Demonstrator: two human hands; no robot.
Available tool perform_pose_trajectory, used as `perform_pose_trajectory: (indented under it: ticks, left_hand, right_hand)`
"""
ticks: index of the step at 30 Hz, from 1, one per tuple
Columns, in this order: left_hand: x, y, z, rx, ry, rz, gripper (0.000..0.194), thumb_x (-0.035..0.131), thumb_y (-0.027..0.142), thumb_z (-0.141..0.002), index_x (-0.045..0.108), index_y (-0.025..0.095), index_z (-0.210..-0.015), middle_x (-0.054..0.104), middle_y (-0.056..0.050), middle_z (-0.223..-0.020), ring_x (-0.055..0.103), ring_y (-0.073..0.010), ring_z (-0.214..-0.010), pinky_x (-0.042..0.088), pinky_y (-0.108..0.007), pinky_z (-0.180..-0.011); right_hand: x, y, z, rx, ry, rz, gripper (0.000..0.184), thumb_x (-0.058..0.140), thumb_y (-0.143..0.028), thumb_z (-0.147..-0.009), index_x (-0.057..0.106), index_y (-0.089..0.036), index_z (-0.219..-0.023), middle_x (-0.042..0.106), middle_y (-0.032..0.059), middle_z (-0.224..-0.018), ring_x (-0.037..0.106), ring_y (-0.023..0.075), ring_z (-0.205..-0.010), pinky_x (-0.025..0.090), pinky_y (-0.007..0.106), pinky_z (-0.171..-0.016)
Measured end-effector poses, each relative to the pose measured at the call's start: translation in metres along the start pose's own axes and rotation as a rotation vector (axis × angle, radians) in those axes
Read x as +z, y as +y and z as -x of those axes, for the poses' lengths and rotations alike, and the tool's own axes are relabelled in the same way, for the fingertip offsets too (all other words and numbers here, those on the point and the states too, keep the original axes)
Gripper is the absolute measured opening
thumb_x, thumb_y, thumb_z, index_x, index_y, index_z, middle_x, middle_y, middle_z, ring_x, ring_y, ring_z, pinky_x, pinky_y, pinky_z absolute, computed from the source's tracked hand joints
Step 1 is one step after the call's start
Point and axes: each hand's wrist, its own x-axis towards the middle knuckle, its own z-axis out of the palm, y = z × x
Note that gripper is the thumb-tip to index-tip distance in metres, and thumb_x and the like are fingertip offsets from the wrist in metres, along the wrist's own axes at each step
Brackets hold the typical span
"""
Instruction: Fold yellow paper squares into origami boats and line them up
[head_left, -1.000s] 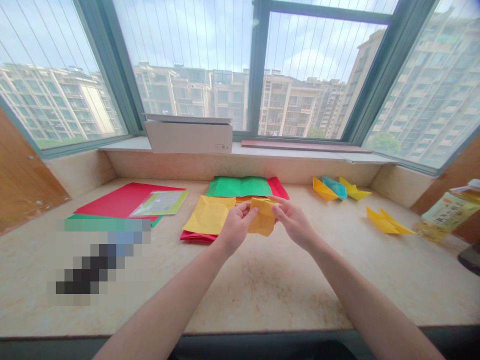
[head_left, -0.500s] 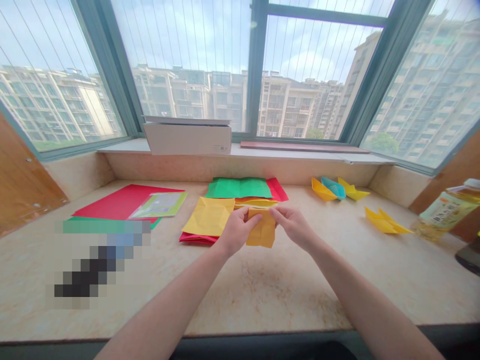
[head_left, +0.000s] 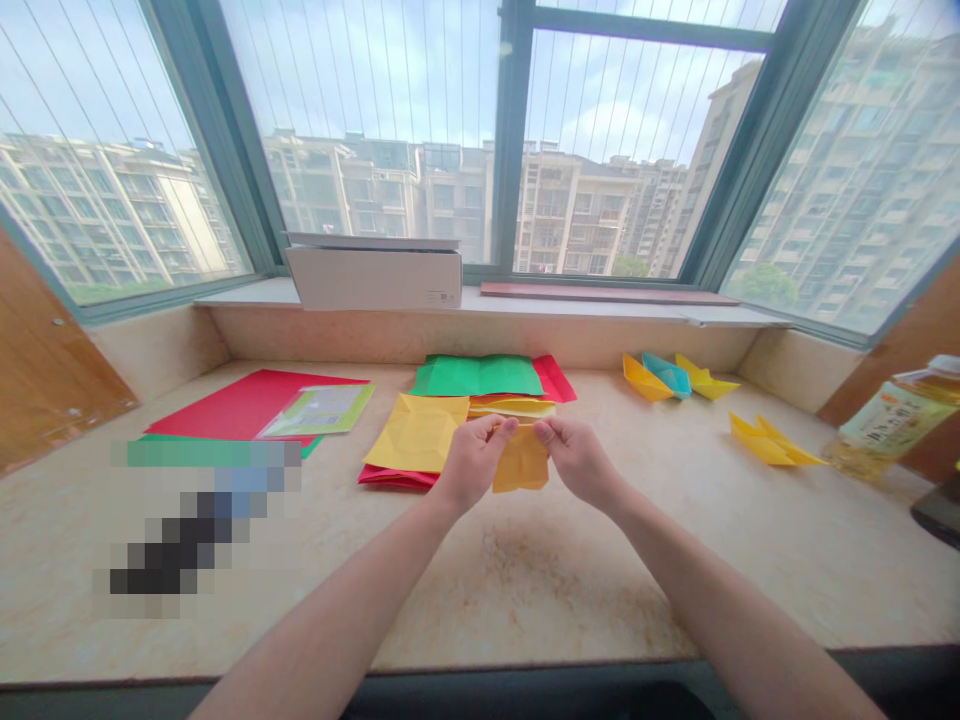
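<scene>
A small folded piece of yellow paper [head_left: 522, 462] is held up above the counter between my two hands. My left hand [head_left: 480, 455] pinches its upper left edge, thumb on top. At the upper right edge, my right hand [head_left: 574, 450] grips it with thumb and curled fingers. Just left of my left hand lies a creased yellow sheet [head_left: 416, 432] on top of folded red paper [head_left: 394, 478]. Behind my hands are more folded yellow sheets [head_left: 514, 405], then a creased green sheet [head_left: 480, 376] over red paper [head_left: 553, 378].
Folded paper boats stand at right, including a blue boat [head_left: 667, 376] and a nearer yellow boat [head_left: 772, 442]. A bottle of yellowish liquid [head_left: 892, 420] is at the right edge. Red sheets [head_left: 232, 405] and a clear packet [head_left: 322, 410] lie left; a white box [head_left: 375, 278] sits on the sill.
My right hand has turned, its thumb now on the paper's top right edge with the fingers curled. The paper has shifted slightly between the hands; the other things stay put.
</scene>
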Motion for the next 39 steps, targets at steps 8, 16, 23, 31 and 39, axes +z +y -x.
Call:
perform_pose_trajectory:
  ticks: [8,16,23,31,39]
  left_hand:
    - [0.003,0.005,0.002,-0.032,-0.015,0.112,0.044,0.058,0.053,-0.087,0.060,0.015,-0.066,0.051,0.002,-0.058,0.045,-0.0103,-0.054,0.034,-0.021,-0.051]
    - [0.002,-0.004,-0.001,-0.103,-0.025,0.142,0.038,0.066,0.050,-0.083,0.066,0.013,-0.073,0.063,-0.002,-0.068,0.056,-0.0139,-0.062,0.043,-0.022,-0.055]
    - [0.005,0.000,0.001,-0.193,-0.037,0.293,0.038,0.068,0.050,-0.081,0.065,0.012,-0.083,0.067,-0.002,-0.068,0.061,-0.0136,-0.056,0.045,-0.022,-0.048]
    - [0.007,0.004,0.001,-0.267,-0.083,0.399,0.047,0.061,0.055,-0.084,0.060,0.011,-0.101,0.068,-0.005,-0.066,0.063,-0.0166,-0.044,0.047,-0.024,-0.038]
    - [0.002,0.003,-0.004,-0.347,0.031,0.558,0.036,0.063,0.046,-0.085,0.060,0.012,-0.095,0.067,-0.004,-0.070,0.056,-0.0114,-0.044,0.043,-0.022,-0.036]
  right_hand:
    - [-0.002,-0.002,0.000,-0.006,0.101,0.012,0.044,0.047,-0.050,-0.094,0.065,-0.017,-0.072,0.065,0.0033,-0.069,0.056,0.0179,-0.064,0.042,0.028,-0.058]
    - [-0.004,-0.001,-0.005,0.093,-0.006,-0.252,0.044,0.054,-0.057,-0.090,0.069,-0.016,-0.086,0.069,0.0042,-0.075,0.062,0.0174,-0.066,0.047,0.027,-0.058]
    - [-0.004,-0.004,-0.004,0.209,-0.055,-0.411,0.041,0.070,-0.055,-0.078,0.074,-0.015,-0.086,0.075,0.0070,-0.082,0.069,0.0214,-0.074,0.055,0.032,-0.066]
    - [-0.004,-0.008,-0.005,0.101,-0.017,-0.458,0.042,0.056,-0.046,-0.091,0.061,-0.023,-0.126,0.073,0.0090,-0.103,0.071,0.0217,-0.079,0.058,0.034,-0.066]
    - [0.001,-0.001,0.003,-0.246,-0.026,-0.098,0.050,0.045,-0.011,-0.093,0.057,-0.038,-0.133,0.025,0.0025,-0.159,0.048,0.0241,-0.132,0.045,0.047,-0.106]
